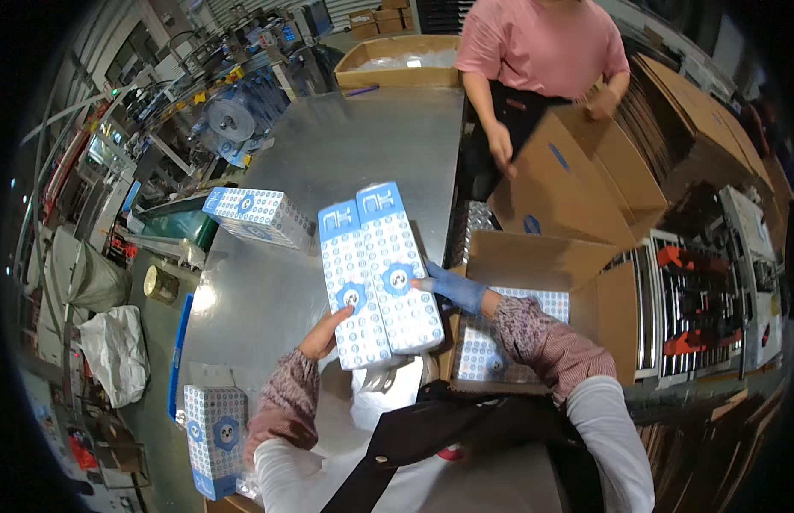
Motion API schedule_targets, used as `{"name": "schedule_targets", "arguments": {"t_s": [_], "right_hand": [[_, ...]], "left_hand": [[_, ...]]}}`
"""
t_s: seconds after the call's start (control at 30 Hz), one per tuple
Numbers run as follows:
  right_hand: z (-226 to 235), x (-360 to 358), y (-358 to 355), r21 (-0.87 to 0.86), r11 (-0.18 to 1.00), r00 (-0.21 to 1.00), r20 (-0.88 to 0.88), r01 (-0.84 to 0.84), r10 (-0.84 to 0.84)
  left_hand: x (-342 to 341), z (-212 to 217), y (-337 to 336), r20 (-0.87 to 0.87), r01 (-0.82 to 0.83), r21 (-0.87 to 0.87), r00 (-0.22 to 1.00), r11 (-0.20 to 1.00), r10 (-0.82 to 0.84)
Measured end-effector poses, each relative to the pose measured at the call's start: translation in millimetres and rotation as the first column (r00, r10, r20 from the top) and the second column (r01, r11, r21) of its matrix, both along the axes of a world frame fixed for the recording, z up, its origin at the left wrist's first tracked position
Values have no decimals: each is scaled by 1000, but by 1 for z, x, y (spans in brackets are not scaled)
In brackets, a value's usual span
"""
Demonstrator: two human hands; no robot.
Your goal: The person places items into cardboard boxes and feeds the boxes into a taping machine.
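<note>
Head view: left hand [324,335] bare, fingers closed on the near edge of two blue-and-white patterned cartons [378,275]; right hand [452,288], blue-gloved, grips their right side, pair held side by side above the steel counter [363,145], beside the open cardboard box [542,291]. Risk: the unjoined cartons could slide apart and one drop, since each hand pinches only an edge.

The two boxes [380,274] are white with small blue dots and light blue tops. The right hand [452,289] beside the boxes wears a blue glove. Right of the boxes, the carton [576,265] is plain brown. Behind it, a person's shirt [542,43] is pink.
</note>
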State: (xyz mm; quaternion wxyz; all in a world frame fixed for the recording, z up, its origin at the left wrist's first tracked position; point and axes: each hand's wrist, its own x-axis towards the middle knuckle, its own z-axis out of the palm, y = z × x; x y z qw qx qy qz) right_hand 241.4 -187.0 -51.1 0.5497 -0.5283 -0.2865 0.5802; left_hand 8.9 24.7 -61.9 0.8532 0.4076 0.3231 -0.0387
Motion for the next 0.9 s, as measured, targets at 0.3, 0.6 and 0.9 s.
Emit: {"name": "schedule_targets", "arguments": {"t_s": [0.3,0.6,0.9], "right_hand": [[82,-30,-163,300,878,826,324,373,-461],[45,-82,-238,-162,956,764,-574,247,-294],[-103,33,-272,-71,982,51,997,177,62]], "left_hand": [[59,126,-99,257,147,751,833,644,-490],[252,70,-207,-474,825,469,-66,-315,-878],[220,-41,-204,-626,400,763,265,-507,-733]]}}
